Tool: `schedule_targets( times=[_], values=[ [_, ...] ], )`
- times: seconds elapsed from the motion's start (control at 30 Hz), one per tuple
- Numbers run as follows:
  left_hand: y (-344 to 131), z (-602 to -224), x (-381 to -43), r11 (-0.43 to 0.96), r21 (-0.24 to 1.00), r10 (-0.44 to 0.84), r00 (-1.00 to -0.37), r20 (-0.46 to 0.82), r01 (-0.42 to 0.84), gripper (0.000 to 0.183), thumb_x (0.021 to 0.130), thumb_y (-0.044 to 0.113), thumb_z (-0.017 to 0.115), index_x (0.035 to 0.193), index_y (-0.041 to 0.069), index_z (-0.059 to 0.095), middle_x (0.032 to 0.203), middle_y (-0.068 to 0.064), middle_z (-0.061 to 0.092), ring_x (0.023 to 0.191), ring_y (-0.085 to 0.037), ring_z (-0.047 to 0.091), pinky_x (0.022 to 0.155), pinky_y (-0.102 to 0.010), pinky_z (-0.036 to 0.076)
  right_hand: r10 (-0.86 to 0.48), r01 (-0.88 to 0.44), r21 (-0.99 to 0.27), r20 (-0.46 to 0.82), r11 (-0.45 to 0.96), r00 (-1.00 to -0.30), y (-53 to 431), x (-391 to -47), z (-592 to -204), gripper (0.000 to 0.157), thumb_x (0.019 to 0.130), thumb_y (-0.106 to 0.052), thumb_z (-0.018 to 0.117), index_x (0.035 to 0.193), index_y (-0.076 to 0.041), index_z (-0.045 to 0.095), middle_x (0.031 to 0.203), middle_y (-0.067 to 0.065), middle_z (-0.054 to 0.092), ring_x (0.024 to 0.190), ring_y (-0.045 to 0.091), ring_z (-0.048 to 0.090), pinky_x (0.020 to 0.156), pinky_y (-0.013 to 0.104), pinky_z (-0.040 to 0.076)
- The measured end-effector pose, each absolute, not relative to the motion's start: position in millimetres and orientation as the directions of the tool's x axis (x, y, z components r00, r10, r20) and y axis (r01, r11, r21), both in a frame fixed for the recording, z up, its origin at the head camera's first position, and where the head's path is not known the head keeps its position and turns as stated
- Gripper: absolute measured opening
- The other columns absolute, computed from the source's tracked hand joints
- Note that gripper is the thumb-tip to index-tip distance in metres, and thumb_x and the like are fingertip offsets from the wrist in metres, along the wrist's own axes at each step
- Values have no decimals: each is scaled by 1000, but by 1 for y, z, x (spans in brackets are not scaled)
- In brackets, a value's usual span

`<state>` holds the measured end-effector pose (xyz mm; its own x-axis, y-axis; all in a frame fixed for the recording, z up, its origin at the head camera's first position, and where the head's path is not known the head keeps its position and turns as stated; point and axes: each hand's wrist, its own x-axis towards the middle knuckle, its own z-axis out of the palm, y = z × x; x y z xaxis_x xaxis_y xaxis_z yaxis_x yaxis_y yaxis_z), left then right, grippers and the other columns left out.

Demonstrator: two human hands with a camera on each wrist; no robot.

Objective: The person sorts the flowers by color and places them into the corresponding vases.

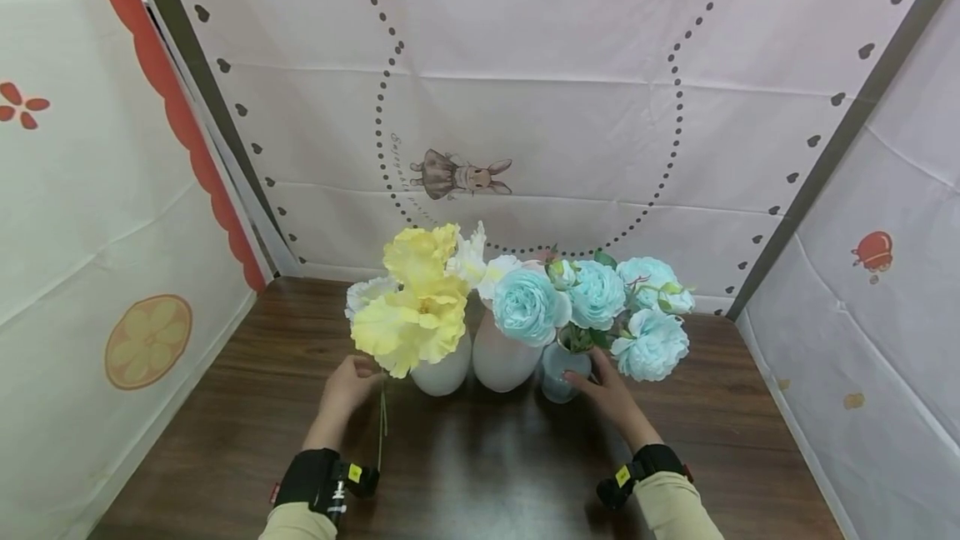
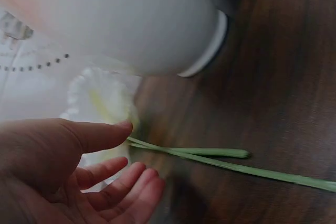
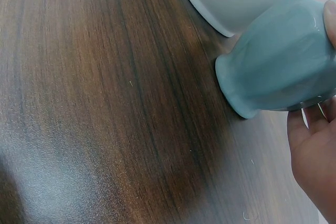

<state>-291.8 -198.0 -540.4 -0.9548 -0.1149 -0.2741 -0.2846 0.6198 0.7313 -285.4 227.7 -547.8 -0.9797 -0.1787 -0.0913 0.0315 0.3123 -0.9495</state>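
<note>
My left hand holds the thin green stems of an artificial flower with large yellow blooms. In the left wrist view the thumb and fingers lie loosely about the stems' upper part; the contact is partly hidden. The stems hang down in front of a white vase. My right hand grips a small blue-grey vase, thumb on one side and fingers on the other. Light-blue ruffled flowers rise over that vase.
A second, pale vase stands between the white one and the blue-grey one. White blooms show behind the yellow ones. Everything is on a dark wooden table, with printed white cloth hanging behind and at both sides.
</note>
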Motion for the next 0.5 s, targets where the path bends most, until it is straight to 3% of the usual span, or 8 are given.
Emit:
schedule_targets(
  times=[0.33,0.5],
  values=[
    [-197,-557,-292,632,709,-165,-948,-270,-312,48,98,23,60,135,-5,47,129,-28,60,108,-42,62,88,-52,52,-182,30,-951,-90,308,-979,227,-285,-549,64,100,-31,61,152,-16,28,163,14,26,154,36,16,123,62,16],
    [-195,-561,-294,656,689,-187,-950,-248,-309,39,97,22,62,128,-2,56,122,-26,65,95,-34,68,76,-43,55,-180,26,-952,-84,305,-980,227,-285,-549,65,100,-31,61,154,-17,27,164,14,25,154,36,16,123,61,17]
  ],
)
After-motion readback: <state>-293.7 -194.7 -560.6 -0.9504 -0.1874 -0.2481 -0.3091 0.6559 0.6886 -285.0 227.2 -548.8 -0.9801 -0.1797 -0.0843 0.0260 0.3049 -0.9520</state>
